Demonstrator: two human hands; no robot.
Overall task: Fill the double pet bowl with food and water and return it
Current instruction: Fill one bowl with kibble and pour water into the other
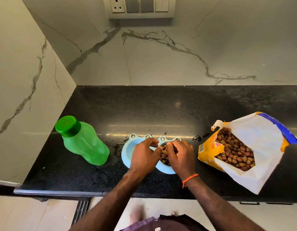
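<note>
A light blue double pet bowl (127,151) sits on the black counter near its front edge. Its right compartment holds brown kibble (164,155); the left compartment is mostly hidden under my left hand. My left hand (144,155) hovers over the bowl's middle with fingers curled toward the kibble. My right hand (181,155) lies over the right compartment, its curled fingers in the kibble; I cannot tell whether either hand pinches any pieces. A green water bottle (82,144) with its cap on stands to the left. An open yellow bag of kibble (236,150) lies to the right.
Water drops and small puddles (116,145) wet the black counter (161,105) around the bowl. Marble walls close the back and left. A switch panel (141,7) is on the back wall. The counter's front edge (61,192) runs just below the bowl.
</note>
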